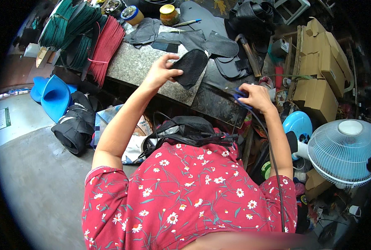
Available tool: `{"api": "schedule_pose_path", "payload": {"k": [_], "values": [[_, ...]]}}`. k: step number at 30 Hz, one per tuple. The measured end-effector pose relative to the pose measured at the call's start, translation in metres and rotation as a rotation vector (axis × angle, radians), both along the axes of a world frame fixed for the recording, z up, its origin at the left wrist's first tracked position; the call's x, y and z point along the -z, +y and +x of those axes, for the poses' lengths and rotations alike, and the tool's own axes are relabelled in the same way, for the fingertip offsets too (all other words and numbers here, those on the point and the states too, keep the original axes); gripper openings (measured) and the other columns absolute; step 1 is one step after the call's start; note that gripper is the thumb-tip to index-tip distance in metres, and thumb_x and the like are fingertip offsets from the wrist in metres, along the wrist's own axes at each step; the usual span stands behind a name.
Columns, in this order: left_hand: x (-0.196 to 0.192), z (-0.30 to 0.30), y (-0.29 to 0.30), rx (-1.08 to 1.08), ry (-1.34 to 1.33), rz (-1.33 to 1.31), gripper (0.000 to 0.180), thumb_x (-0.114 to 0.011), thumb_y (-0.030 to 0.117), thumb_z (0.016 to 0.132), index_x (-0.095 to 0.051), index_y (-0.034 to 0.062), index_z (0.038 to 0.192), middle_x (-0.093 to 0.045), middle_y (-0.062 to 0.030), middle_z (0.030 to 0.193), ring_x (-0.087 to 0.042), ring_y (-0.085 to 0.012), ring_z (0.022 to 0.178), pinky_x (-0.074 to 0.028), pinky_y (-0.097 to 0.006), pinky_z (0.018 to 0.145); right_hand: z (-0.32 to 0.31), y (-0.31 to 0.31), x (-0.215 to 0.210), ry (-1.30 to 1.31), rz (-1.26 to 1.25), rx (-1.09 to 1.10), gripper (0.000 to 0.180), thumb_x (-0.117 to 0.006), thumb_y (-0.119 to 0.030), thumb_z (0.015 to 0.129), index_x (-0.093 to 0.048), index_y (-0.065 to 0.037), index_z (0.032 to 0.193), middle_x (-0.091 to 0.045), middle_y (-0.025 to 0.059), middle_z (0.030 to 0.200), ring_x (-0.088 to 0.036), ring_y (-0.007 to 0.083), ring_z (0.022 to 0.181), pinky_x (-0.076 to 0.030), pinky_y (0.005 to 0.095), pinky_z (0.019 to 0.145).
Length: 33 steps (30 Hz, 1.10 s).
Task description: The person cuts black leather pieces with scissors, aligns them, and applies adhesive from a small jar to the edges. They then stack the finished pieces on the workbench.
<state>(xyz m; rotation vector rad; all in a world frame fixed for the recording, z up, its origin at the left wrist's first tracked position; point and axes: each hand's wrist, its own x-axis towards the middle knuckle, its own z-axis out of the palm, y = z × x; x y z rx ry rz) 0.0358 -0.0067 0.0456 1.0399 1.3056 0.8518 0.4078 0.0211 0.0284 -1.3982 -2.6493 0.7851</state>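
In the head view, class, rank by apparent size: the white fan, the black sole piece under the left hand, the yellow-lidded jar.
1. White fan, though nearness enlarges it
2. Black sole piece
3. Yellow-lidded jar

White fan [340, 151] lower right; cardboard boxes [320, 68] above it. Red and green strip bundles [83, 35] (tied) on worktop [139, 64] left. Two jars [151, 14] at back.

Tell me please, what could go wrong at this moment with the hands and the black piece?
1. The left hand holds the black sole piece near the stone slab's edge; it might slip off.
2. The right hand holds a blue-handled tool close by; it could nick fingers.
3. The black cable crossing the right arm may snag.
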Motion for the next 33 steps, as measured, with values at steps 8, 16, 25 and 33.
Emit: {"api": "schedule_pose_path", "payload": {"k": [8,16,25,33], "values": [[0.031,-0.05,-0.003,-0.138,0.268,0.07,0.018,-0.071,0.02,0.083,-0.066,0.0048,0.091,-0.06,-0.0009,0.065,-0.054,-0.0089,0.06,-0.042,-0.025,0.053,-0.011,0.03,-0.014,-0.007,-0.231,-0.19,0.039,-0.076,-0.029,0.073,-0.068,-0.004,0.102,-0.068,0.0148,0.09,-0.066,0.0296,0.085,-0.051,0.0374,0.075],[0.074,-0.051,-0.004,-0.189,1.112,0.562,0.035,-0.073,0.026,0.077,-0.059,0.0126,0.106,-0.061,-0.0076,0.095,-0.059,-0.0288,0.093,-0.048,-0.041,0.078,-0.006,0.065,0.022,0.282,0.308,0.306,0.031,-0.07,-0.021,0.079,-0.065,-0.011,0.109,-0.063,0.0101,0.106,-0.058,0.0299,0.101,-0.047,0.0389,0.086],[0.084,-0.053,-0.01,-0.258,1.125,0.711,0.029,-0.071,0.028,0.08,-0.06,0.0099,0.101,-0.059,-0.0102,0.089,-0.059,-0.0303,0.085,-0.048,-0.04,0.074,-0.019,0.109,0.055,-0.141,0.312,0.538,0.045,-0.059,-0.038,0.089,-0.054,-0.007,0.122,-0.059,0.0189,0.118,-0.057,0.0391,0.108,-0.046,0.0481,0.089],[0.095,-0.059,-0.005,-0.25,1.164,0.743,0.028,-0.069,0.032,0.081,-0.062,0.0092,0.096,-0.061,-0.0105,0.089,-0.059,-0.0309,0.086,-0.048,-0.04,0.075,0.005,0.113,0.047,0.197,-0.02,0.716,0.068,-0.06,-0.061,0.081,-0.058,-0.008,0.123,-0.065,0.0179,0.114,-0.061,0.0328,0.108,-0.045,0.04,0.091]]}}
